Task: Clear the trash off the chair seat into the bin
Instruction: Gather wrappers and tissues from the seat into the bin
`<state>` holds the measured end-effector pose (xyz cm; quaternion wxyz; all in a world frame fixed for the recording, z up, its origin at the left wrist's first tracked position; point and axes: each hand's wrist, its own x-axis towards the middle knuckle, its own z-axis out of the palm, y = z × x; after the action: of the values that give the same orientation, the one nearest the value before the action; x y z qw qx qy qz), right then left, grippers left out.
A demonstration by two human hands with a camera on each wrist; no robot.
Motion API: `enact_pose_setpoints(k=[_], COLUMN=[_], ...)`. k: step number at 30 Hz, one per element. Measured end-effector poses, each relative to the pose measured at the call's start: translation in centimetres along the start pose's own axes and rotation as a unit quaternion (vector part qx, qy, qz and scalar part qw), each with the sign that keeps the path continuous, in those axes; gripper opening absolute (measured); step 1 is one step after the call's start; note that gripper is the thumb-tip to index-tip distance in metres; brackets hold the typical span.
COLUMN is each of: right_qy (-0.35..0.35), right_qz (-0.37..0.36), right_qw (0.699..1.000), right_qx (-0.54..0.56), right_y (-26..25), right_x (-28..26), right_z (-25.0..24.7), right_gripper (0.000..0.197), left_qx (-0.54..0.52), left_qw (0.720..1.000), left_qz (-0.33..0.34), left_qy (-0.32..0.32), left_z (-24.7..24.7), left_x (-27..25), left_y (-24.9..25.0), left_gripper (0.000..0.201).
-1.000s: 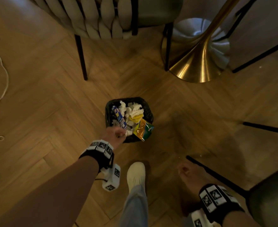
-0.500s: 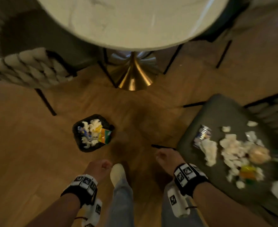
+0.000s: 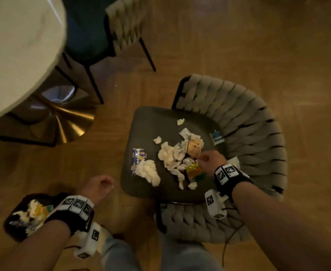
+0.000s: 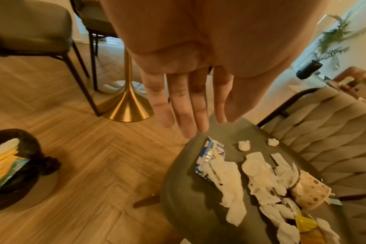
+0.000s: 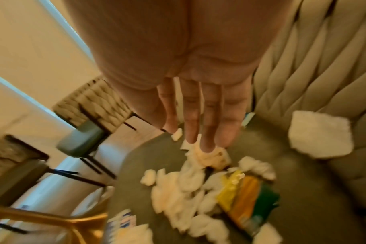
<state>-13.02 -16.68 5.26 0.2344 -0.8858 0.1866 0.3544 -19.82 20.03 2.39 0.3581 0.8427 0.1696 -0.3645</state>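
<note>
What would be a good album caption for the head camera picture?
Right hand reaches over tissues and wrappers littering the chair seat; the bin waits on the floor.

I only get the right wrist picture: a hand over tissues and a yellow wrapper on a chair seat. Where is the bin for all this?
Observer: The bin stands on the person's left, apart from the chair.
Operator: Is the other hand carrying anything?
Observer: No. The left hand hangs empty between the bin and the seat, its fingers straight.
Operator: And that blurry beige lump I see?
Observer: A spotted paper cup, lying on its side.
</note>
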Motion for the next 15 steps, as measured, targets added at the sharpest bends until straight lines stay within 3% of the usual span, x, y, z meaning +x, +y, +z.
enact_pose_setpoints(k=[4,7,9,12,15], right_qy=[-0.016,-0.012,-0.004,-0.02,-0.059], right_qz=[0.057,0.101,0.13,0.174,0.186], right_qw=[0.997,0.992,0.986,0.972,0.956], right_qx=[-0.051,-0.08,-0.103,-0.159,-0.22], right_y=[6.4,9.7,11.4,13.0,14.4], right_x=[4.3,7.4,9.8,13.3,15.9], right_z=[-2.4,-3.0,-2.6,-0.4,2.4], right_gripper=[0.014,0.019,0.031,0.065,0.089], left_qx=[0.041,0.13,0.173,0.23,0.293], left_qw=[0.999,0.991,0.985,0.972,0.952], left_qz=[-0.005,-0.012,-0.009,-0.04,-0.073], left_qy=[-0.034,-0.03,-0.016,-0.03,-0.051], left_z=[3.9,6.4,7.8,10.0,12.2], left_x=[4.6,7.4,9.8,13.4,15.9], left_y=[3.9,5.0,5.1,4.8,4.8], left_gripper=[0.024,0.025,0.051,0.109,0.131])
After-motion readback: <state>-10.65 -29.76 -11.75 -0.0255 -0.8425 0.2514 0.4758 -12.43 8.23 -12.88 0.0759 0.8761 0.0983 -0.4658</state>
